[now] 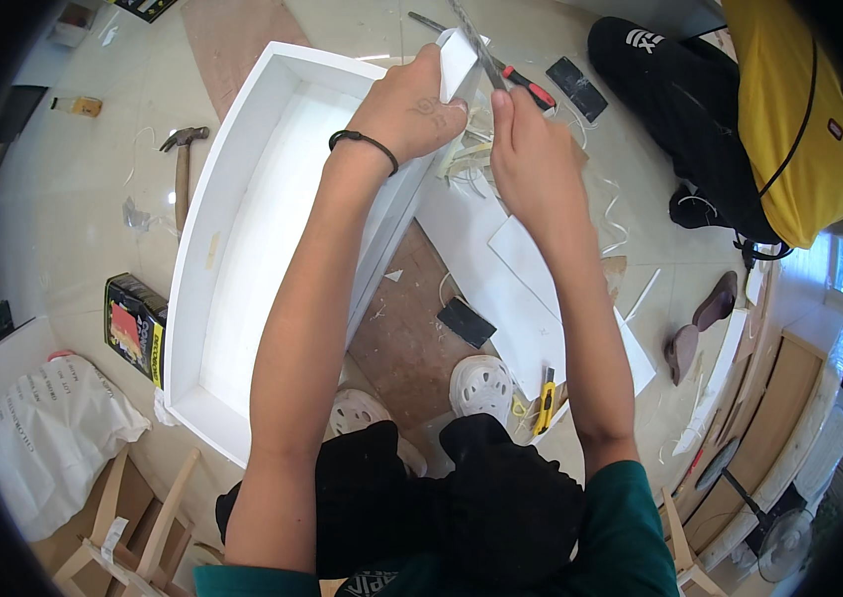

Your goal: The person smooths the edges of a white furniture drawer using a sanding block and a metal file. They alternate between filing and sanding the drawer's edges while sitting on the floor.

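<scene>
My left hand [409, 111] is closed on a white flat piece [456, 66] at the far corner of a long white open box [194, 269]. In my right hand [538, 154] is a narrow grey metal file [484, 58], its far end pointing up and away against the white piece. The grip end is hidden in my fist. Just beyond my right hand, a tool with a red and black handle [529, 88] lies on the floor. Below my hands are white sheets [476, 244] and pale offcut strips [471, 154].
A hammer [183, 169] and a black carton [135, 323] sit left of the box. A yellow cutter [545, 401] lies by my right shoe [482, 386]. Black flat pieces [467, 321] lie around. Another person in a yellow top [804, 119] is close at the far right.
</scene>
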